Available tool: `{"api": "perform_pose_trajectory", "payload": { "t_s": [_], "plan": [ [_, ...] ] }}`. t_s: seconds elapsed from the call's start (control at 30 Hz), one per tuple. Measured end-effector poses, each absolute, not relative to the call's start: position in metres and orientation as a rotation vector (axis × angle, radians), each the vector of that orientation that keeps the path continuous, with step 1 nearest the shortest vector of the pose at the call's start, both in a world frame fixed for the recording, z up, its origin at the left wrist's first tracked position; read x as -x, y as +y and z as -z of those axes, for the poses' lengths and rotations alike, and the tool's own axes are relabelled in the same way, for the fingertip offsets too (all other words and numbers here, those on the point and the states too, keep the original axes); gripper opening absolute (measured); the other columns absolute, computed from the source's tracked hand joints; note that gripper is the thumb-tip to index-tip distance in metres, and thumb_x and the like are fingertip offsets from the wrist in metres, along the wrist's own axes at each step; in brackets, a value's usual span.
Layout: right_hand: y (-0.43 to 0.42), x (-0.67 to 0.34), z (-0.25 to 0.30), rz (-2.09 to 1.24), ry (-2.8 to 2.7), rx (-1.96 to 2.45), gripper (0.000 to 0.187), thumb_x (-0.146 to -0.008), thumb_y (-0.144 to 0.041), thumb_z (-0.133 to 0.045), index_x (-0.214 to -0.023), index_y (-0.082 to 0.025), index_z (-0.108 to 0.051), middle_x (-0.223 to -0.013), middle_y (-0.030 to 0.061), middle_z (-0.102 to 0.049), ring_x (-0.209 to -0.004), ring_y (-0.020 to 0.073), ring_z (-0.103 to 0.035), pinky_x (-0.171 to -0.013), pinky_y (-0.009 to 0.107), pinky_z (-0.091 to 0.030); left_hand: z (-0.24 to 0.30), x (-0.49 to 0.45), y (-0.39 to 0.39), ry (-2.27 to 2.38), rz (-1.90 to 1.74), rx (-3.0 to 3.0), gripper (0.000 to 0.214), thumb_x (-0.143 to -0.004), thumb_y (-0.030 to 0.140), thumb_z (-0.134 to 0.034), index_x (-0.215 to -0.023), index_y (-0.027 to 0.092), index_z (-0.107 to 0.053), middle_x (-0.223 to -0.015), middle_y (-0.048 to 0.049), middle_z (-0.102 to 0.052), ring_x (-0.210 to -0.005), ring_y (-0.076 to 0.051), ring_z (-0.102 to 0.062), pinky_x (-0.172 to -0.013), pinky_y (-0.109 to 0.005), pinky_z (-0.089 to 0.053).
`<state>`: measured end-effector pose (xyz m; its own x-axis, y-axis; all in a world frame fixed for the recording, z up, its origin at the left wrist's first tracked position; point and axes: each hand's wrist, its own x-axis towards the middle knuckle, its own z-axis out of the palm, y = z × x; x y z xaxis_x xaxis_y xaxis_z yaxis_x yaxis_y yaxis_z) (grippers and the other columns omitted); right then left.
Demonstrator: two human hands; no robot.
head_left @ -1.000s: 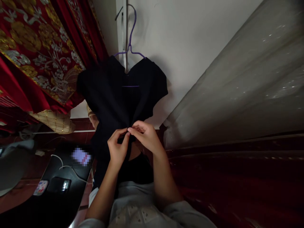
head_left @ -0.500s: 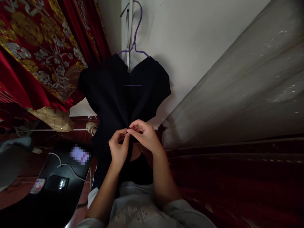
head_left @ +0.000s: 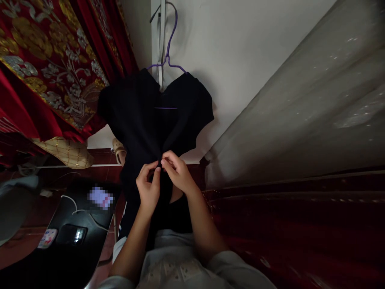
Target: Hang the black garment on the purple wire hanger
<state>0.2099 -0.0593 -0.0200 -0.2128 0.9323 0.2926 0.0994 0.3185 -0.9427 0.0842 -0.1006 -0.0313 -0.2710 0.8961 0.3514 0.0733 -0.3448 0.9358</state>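
A black short-sleeved garment (head_left: 141, 116) hangs on a purple wire hanger (head_left: 167, 48) against a pale wall. My left hand (head_left: 148, 188) and my right hand (head_left: 177, 172) meet at the garment's front opening, low on the chest. Both hands pinch the black cloth there, fingertips touching each other. What sits between the fingertips is too small and dark to make out. The lower part of the garment hangs down behind my forearms.
A red and gold embroidered cloth (head_left: 45, 68) hangs at the left. A grey sheer curtain (head_left: 300, 108) fills the right, with dark red fabric (head_left: 294, 233) below it. A black table (head_left: 66, 241) at lower left carries a white cable and small items.
Both hands have stayed pinched on the garment's front and shifted slightly up and left. The right fingers have curled in closer.
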Motion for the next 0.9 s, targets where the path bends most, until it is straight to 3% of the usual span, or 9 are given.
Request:
{"api": "perform_pose_trajectory", "payload": {
  "t_s": [0.23,0.57,0.73,0.83,0.9],
  "plan": [
    [-0.031,-0.209,0.015,-0.563,-1.481,1.013,0.026,-0.105,-0.045,-0.041,-0.097,-0.024,-0.054,-0.089,0.0054,-0.059,-0.082,0.0194,-0.057,-0.078,0.032,-0.049,0.028,-0.087,-0.104,1.189,-1.671,-1.602,0.013,-0.099,0.026,-0.067,-0.105,0.02,-0.077,-0.093,-0.0057,-0.07,-0.089,-0.019,-0.067,-0.083,-0.03,-0.053],
    [0.114,-0.234,-0.102,-0.116,-1.512,1.164,0.033,-0.109,-0.043,-0.034,-0.116,-0.02,-0.056,-0.099,0.0067,-0.057,-0.1,0.0214,-0.063,-0.093,0.038,-0.052,0.055,-0.099,-0.114,1.132,-1.565,-1.671,0.011,-0.099,0.022,-0.065,-0.097,0.018,-0.075,-0.086,-0.0063,-0.07,-0.082,-0.019,-0.068,-0.074,-0.029,-0.053],
    [0.087,-0.223,-0.115,-0.38,-1.321,0.852,0.024,-0.106,-0.041,-0.047,-0.092,-0.022,-0.052,-0.075,-0.0022,-0.049,-0.07,0.0113,-0.055,-0.067,0.024,-0.047,0.033,-0.103,-0.102,1.143,-1.761,-1.712,0.015,-0.098,0.025,-0.069,-0.11,0.02,-0.074,-0.107,-0.0093,-0.071,-0.102,-0.022,-0.067,-0.091,-0.036,-0.054],
    [0.058,-0.211,-0.126,-0.837,-1.083,0.833,0.027,-0.102,-0.026,-0.049,-0.077,-0.022,-0.044,-0.06,-0.0065,-0.04,-0.048,0.0069,-0.033,-0.046,0.021,-0.027,0.006,-0.116,-0.079,0.972,-1.607,-1.602,0.022,-0.102,0.034,-0.064,-0.117,0.02,-0.072,-0.108,-0.0095,-0.072,-0.101,-0.021,-0.067,-0.092,-0.036,-0.054],
    [0.044,-0.207,-0.136,-1.152,-0.916,0.798,0.03,-0.101,-0.023,-0.049,-0.072,-0.022,-0.041,-0.056,-0.0077,-0.036,-0.043,0.006,-0.024,-0.042,0.023,-0.017,-0.014,-0.128,-0.054,0.807,-1.394,-1.36,0.029,-0.105,0.043,-0.056,-0.114,0.019,-0.071,-0.1,-0.0091,-0.073,-0.095,-0.022,-0.07,-0.09,-0.036,-0.054]
  ]
}}
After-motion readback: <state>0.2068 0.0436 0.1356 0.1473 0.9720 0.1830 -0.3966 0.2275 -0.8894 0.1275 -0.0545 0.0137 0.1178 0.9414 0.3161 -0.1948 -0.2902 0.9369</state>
